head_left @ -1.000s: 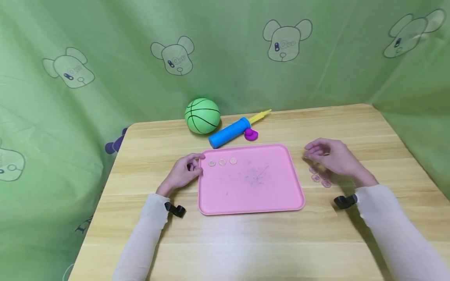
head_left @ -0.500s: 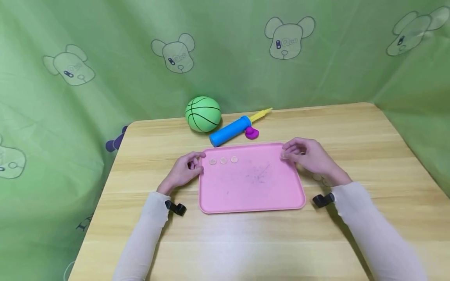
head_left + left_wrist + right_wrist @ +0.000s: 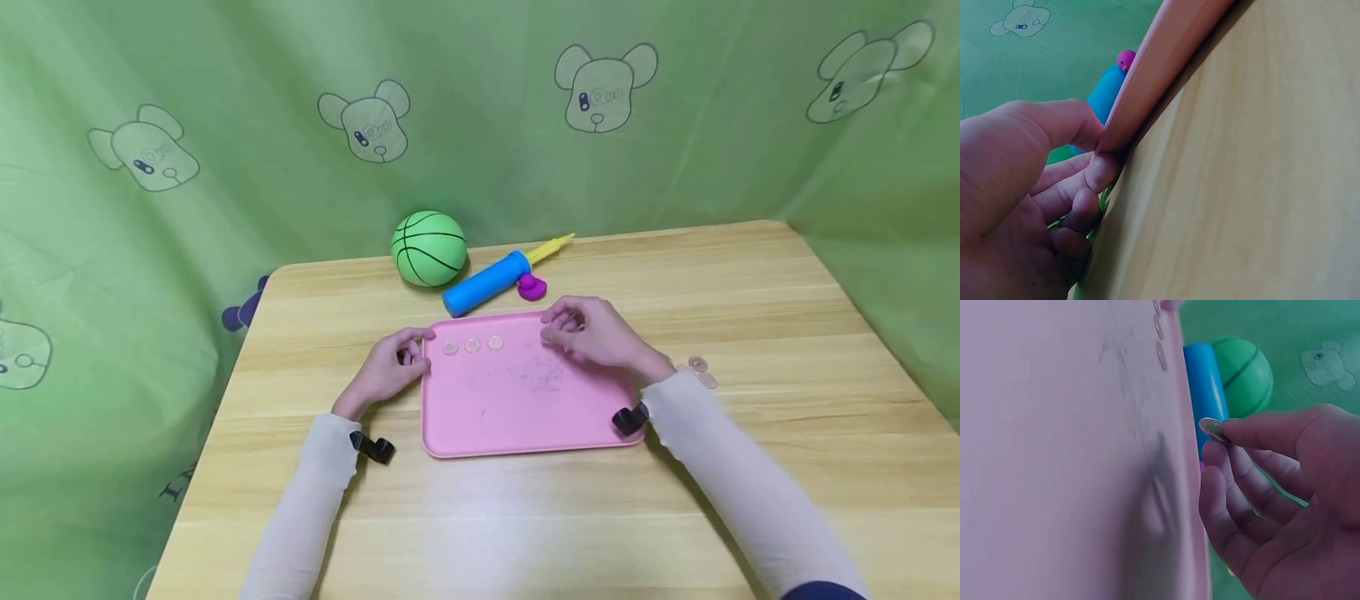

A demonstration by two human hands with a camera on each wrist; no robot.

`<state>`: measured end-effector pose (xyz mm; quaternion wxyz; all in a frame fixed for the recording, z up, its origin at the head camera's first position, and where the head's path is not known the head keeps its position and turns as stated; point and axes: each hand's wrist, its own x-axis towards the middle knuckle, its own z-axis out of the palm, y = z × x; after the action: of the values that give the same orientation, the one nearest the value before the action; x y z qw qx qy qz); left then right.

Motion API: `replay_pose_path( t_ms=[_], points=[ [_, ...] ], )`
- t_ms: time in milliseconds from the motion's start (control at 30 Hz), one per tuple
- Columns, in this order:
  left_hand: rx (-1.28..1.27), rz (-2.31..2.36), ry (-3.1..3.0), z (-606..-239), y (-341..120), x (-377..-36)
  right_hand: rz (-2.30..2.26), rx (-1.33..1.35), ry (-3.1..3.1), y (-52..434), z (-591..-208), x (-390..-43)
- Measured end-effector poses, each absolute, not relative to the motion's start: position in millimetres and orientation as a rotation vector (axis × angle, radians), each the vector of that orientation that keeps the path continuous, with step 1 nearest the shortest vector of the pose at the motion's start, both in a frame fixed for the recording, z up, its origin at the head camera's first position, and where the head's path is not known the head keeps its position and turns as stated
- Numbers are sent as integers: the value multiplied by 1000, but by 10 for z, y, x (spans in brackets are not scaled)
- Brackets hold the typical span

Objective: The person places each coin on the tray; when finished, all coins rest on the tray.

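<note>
A pink tray (image 3: 517, 425) lies on the table with 3 coins (image 3: 472, 345) in a row near its far left corner. My left hand (image 3: 388, 367) pinches the tray's left rim; in the left wrist view the thumb and a finger meet at the rim (image 3: 1141, 94). Over the tray's far right part, my right hand (image 3: 596, 333) holds a coin (image 3: 1212, 427) between thumb and fingertip, above the tray surface. The other fingers of that hand are bent and hold nothing else. Right of the tray, several loose coins (image 3: 699, 365) lie on the wood, partly hidden by the right wrist.
Behind the tray are a green ball (image 3: 429, 248), a blue pump (image 3: 486, 283) with a yellow nozzle, and a small purple rubber duck (image 3: 532, 287). A green curtain (image 3: 480, 183) hangs behind the wooden table (image 3: 480, 525).
My right hand has moved left from beside the loose coins to above the tray, carrying a coin. The left hand has stayed at the tray's left rim.
</note>
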<state>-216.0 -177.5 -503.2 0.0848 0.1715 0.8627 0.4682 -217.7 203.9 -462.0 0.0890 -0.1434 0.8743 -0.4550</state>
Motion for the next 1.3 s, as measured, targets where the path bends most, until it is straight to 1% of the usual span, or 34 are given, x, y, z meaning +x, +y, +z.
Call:
replay_pose_path(
  t_ms=[267,400,800,1300],
  points=[
    [512,1402,2568,-5041,-1774,-2158,-1301,-508,2627,1740,-4772,-2267],
    [506,1407,2571,-5041,-1782,-2154,-1289,-498,2622,1652,-4777,-2293],
    [504,1414,2557,-5051,-1772,-2157,-1233,-411,2730,1535,-4843,-2332],
    [518,1398,2572,-5043,-1776,-2163,-1178,-396,2771,1418,-4770,-2298]
  ],
)
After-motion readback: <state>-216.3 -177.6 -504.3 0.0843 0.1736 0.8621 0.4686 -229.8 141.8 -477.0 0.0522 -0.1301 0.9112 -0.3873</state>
